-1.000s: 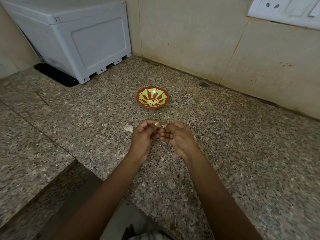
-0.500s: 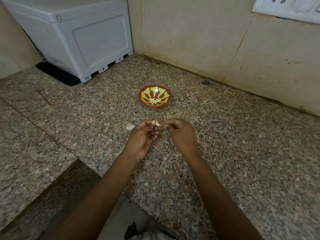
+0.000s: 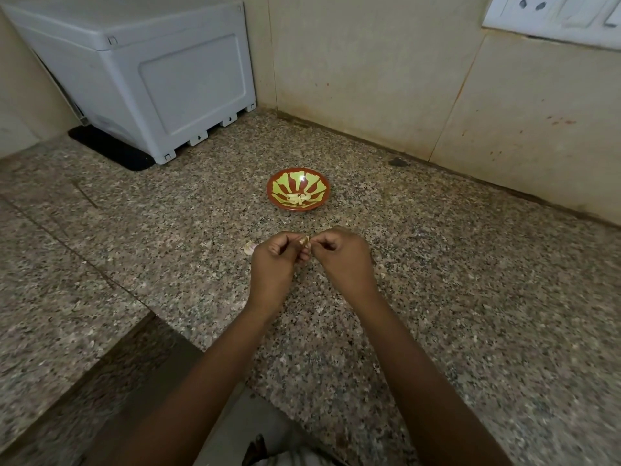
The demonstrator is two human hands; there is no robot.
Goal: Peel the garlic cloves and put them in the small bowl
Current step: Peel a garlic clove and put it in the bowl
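A small red bowl (image 3: 279, 200) with a yellow-green pattern sits on the granite counter, with several pale peeled garlic cloves (image 3: 297, 198) in its middle. Just in front of it, my left hand (image 3: 275, 264) and my right hand (image 3: 342, 260) meet fingertip to fingertip. Both pinch one small garlic clove (image 3: 304, 240), mostly hidden by the fingers. Another unpeeled garlic clove (image 3: 249, 247) lies on the counter, touching the left side of my left hand.
A grey plastic appliance (image 3: 144, 72) on a black mat stands at the back left. A tiled wall (image 3: 369, 79) runs behind the bowl, with a white switch plate (image 3: 554, 18) at top right. The counter edge (image 3: 161, 317) drops off at the lower left.
My hands pulled slightly apart half a second ago, then came back together on the clove. The bowl and the loose clove stayed put.
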